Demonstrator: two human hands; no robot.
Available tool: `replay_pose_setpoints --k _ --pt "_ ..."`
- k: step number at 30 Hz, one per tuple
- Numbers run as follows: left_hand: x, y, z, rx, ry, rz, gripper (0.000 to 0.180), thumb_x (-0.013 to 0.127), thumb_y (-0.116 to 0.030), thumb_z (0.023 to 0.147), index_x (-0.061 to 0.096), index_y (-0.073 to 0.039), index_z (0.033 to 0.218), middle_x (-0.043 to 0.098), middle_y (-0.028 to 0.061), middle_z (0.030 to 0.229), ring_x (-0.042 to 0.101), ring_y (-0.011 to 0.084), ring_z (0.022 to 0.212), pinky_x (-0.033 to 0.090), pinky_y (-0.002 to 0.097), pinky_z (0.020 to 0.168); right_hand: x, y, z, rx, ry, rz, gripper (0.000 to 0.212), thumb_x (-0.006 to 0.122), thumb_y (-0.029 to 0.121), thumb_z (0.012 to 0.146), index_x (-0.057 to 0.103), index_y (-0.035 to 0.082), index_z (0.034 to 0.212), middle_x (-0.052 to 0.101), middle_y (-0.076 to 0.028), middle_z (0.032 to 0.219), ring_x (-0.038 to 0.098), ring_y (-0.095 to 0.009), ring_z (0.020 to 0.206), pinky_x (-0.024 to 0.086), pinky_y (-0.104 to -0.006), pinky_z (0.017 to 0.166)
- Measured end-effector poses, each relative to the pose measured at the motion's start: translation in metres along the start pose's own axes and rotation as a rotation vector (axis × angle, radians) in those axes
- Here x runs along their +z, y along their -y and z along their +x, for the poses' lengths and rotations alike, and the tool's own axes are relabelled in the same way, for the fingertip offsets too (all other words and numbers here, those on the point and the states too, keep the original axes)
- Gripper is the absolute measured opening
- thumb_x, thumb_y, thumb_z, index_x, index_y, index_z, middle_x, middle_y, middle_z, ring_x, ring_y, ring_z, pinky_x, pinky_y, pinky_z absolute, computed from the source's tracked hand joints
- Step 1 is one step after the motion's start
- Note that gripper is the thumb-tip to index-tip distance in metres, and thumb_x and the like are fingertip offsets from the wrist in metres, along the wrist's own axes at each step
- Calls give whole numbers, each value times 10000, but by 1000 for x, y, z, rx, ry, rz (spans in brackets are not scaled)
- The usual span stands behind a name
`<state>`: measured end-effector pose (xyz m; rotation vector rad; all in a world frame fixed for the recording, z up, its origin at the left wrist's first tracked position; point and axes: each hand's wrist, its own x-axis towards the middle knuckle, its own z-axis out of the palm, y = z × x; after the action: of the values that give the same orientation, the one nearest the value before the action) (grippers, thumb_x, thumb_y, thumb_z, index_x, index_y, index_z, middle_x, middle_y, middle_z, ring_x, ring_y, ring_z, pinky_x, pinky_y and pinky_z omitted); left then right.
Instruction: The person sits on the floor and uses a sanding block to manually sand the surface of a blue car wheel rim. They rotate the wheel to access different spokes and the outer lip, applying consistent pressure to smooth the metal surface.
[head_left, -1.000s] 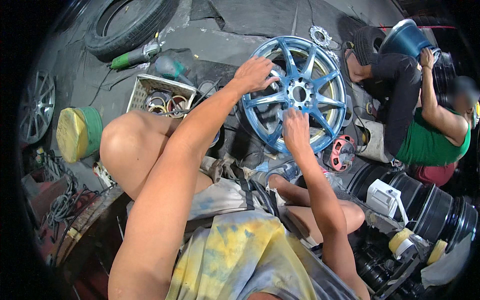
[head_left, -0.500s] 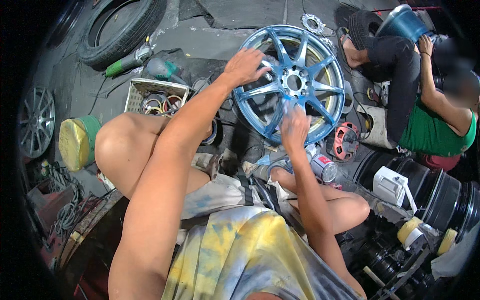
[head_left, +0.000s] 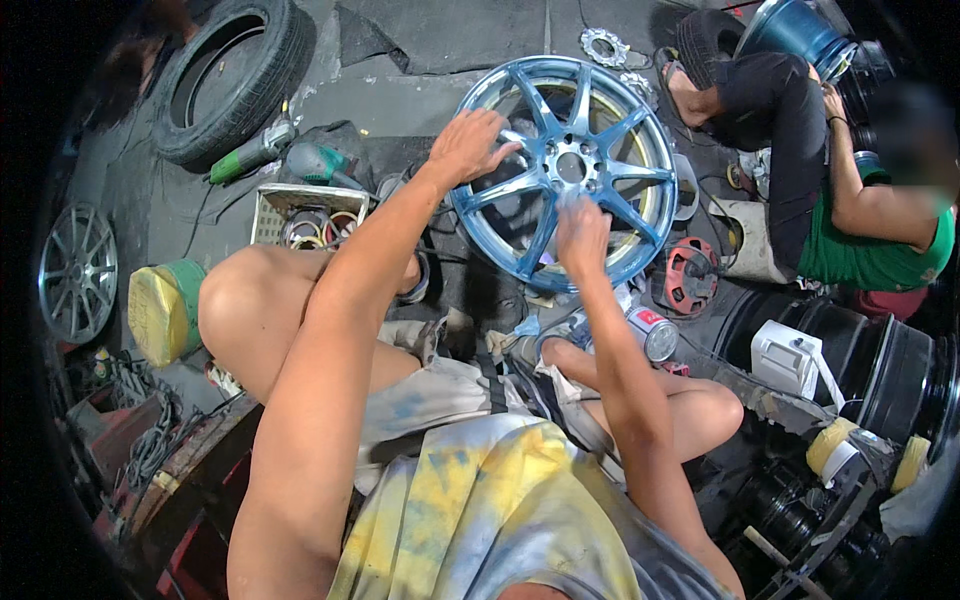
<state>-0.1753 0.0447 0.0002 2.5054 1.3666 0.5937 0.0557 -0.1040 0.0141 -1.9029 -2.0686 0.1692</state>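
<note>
A blue alloy wheel (head_left: pixel 622 172) with several spokes, its paint worn to bare metal in streaks, lies tilted before me. My left hand (head_left: pixel 466 146) grips its left edge, fingers over the lip and thumb stretched toward a spoke. At the lower spoke just under the hub, my right hand (head_left: pixel 584 236) is closed with its fingertips pressed down. Something pale seems to be under those fingertips, but blur hides what it is.
A tire (head_left: pixel 215 85), a green angle grinder (head_left: pixel 250 155) and a white crate (head_left: pixel 262 215) of tape rolls lie left. Close on the right stand a tin can (head_left: pixel 652 335) and a red-black round part (head_left: pixel 688 275). A co-worker in green (head_left: pixel 885 250) handles another blue wheel (head_left: pixel 795 35).
My right hand has shifted slightly up along the spoke toward the hub. The left hand keeps its place on the wheel's edge. The whole view has moved a little.
</note>
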Motion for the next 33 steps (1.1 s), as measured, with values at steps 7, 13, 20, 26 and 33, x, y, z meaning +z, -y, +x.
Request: replay_pose_setpoints --k 7,13,20,26,33 --pt "3 1 -3 -8 23 11 531 640 -504 980 656 -29 1216 673 162 1227 605 346 1182 455 453 1072 -22 60 -118 -156 29 87 596 634 -32 773 621 -16 1368 569 -134 961 565 -322 925 413 -449 769" --pt "11 3 -4 31 -60 23 526 653 -492 977 668 -19 1207 687 170 1170 613 349 1148 485 452 1011 -15 53 -117 -165 -63 77 618 647 -35 750 628 -6 1367 551 -126 931 555 -317 893 404 -443 771" --pt "8 1 1 35 -30 48 497 644 -483 983 663 -8 1128 670 169 1105 617 351 1071 485 448 963 -15 33 -52 -57 -75 39 545 628 -27 802 641 -2 1346 619 -164 1051 592 -334 959 430 -474 821" --pt "9 5 -5 37 -67 31 523 650 -494 976 662 -3 1158 678 179 1125 619 355 1078 488 442 971 -9 48 -99 -92 -89 125 519 623 -2 825 655 2 1343 609 -185 1002 593 -364 928 431 -464 777" --pt "10 3 -3 20 -38 23 525 634 -506 984 665 -15 1168 678 179 1152 617 361 1114 474 461 1010 2 35 -59 -52 -159 92 483 598 18 871 637 -9 1352 641 -244 1120 613 -413 1005 443 -502 799"
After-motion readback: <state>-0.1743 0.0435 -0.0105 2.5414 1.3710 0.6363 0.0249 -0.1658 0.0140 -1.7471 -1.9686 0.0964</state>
